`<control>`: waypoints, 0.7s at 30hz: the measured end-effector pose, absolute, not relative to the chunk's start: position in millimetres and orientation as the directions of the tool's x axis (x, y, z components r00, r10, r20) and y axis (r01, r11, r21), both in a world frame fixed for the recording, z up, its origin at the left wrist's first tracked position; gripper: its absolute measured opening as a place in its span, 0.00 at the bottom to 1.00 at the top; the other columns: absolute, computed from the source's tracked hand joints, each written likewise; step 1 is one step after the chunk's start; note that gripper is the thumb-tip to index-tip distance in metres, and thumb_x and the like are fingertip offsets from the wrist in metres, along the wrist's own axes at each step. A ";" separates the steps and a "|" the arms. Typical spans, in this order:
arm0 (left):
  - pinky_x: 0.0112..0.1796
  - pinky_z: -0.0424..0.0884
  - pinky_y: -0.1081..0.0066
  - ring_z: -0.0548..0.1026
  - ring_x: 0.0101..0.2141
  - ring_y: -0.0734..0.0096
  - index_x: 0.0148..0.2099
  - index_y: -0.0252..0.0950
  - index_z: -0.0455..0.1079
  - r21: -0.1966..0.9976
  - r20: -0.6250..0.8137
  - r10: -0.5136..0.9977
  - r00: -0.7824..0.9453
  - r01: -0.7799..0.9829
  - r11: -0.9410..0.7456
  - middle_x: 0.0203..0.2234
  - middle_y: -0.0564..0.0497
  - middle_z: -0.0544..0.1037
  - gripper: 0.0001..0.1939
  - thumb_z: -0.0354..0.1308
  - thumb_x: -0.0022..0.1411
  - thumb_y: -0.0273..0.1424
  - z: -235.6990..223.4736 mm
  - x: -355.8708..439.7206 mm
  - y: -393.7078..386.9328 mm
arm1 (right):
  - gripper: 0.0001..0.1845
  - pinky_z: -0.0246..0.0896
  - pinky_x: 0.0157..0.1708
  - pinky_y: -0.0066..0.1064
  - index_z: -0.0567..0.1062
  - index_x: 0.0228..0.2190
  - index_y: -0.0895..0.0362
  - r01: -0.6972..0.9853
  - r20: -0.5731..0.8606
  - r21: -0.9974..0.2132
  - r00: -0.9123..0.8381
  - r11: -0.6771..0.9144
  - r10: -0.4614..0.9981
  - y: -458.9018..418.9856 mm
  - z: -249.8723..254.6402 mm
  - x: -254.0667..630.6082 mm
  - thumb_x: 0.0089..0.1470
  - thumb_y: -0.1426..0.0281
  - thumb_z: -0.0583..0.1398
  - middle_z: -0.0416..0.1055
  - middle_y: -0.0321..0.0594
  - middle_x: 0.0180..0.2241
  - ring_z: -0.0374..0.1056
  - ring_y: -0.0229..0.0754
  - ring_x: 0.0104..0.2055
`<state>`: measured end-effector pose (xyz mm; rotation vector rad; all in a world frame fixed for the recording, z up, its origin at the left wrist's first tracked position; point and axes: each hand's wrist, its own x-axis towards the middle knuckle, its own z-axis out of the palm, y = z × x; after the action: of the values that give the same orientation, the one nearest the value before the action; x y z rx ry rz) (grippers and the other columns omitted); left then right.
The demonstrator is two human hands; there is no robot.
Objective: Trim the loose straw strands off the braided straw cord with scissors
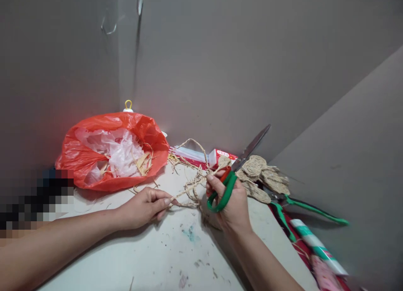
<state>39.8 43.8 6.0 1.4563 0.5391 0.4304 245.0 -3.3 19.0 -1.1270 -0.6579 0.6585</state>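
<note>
A braided straw cord [188, 191] runs between my two hands above the white table. My left hand [145, 209] pinches one end of it between thumb and fingers. In my right hand [232, 205] are scissors [231, 184] with green and orange handles, their blades pointing up and to the right. The thumb and fingers of that hand also appear to pinch the cord. More of the cord lies in loose loops around and between the hands. Just behind my right hand sit several coiled woven straw pieces [254, 166].
At the back left, a red plastic bag [91, 173] holds white plastic and straw scraps. Green-handled pliers [285, 219] and a green-and-white roll or tube [317, 247] lie along the right edge. A red-and-white box [214, 157] stands by the grey wall [220, 72].
</note>
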 end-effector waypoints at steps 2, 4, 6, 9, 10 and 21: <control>0.23 0.54 0.76 0.58 0.20 0.78 0.30 0.33 0.73 0.981 0.077 0.647 0.758 0.059 -0.187 0.17 0.55 0.63 0.14 0.53 0.61 0.38 8.6 37.6 45.3 | 0.23 0.57 0.19 0.22 0.65 0.29 0.54 -0.152 0.137 -0.936 0.673 0.317 0.727 -1.4 20.5 250.5 0.33 0.66 0.71 0.64 0.26 0.22 0.61 0.30 0.20; 0.27 0.56 0.75 0.60 0.23 0.76 0.25 0.34 0.71 0.927 0.214 0.697 0.685 0.083 -0.366 0.19 0.53 0.65 0.13 0.55 0.59 0.35 9.5 35.5 47.1 | 0.23 0.57 0.20 0.22 0.65 0.29 0.54 -0.180 0.123 -0.929 0.673 0.324 0.729 -0.8 20.9 253.6 0.33 0.66 0.71 0.64 0.26 0.22 0.62 0.30 0.20; 0.26 0.55 0.75 0.59 0.22 0.76 0.21 0.34 0.67 0.906 0.243 0.735 0.633 0.124 -0.406 0.17 0.53 0.64 0.16 0.57 0.58 0.35 7.8 34.7 48.6 | 0.23 0.58 0.20 0.22 0.65 0.29 0.54 -0.202 0.115 -0.925 0.658 0.321 0.744 -1.5 20.6 253.9 0.33 0.66 0.71 0.65 0.27 0.23 0.63 0.30 0.21; 0.23 0.54 0.76 0.59 0.19 0.77 0.21 0.34 0.64 0.978 0.038 0.750 0.660 0.130 -0.164 0.16 0.53 0.66 0.20 0.55 0.59 0.42 3.7 37.3 49.2 | 0.23 0.59 0.22 0.23 0.66 0.31 0.54 -0.225 0.106 -0.928 0.606 0.298 0.789 -4.8 21.1 249.4 0.34 0.66 0.71 0.66 0.27 0.24 0.64 0.31 0.22; 0.23 0.55 0.76 0.61 0.19 0.77 0.23 0.33 0.66 0.994 -0.050 0.735 0.676 0.109 -0.032 0.18 0.51 0.69 0.21 0.54 0.59 0.45 3.1 38.8 49.0 | 0.23 0.60 0.22 0.23 0.66 0.31 0.54 -0.229 0.102 -0.933 0.574 0.279 0.812 -6.3 21.6 246.8 0.35 0.66 0.71 0.66 0.28 0.24 0.65 0.32 0.23; 0.30 0.67 0.74 0.74 0.25 0.74 0.42 0.30 0.74 0.886 -0.197 0.404 0.893 -0.014 0.464 0.28 0.44 0.78 0.16 0.60 0.57 0.37 11.2 36.8 43.2 | 0.23 0.65 0.28 0.31 0.65 0.30 0.56 0.043 0.136 -0.991 0.323 0.129 0.937 -18.7 30.0 224.9 0.38 0.58 0.69 0.72 0.36 0.26 0.70 0.40 0.26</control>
<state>36.8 43.2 11.2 1.0639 0.4115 0.2662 224.9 -18.7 30.0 -1.2645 -1.0391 0.8584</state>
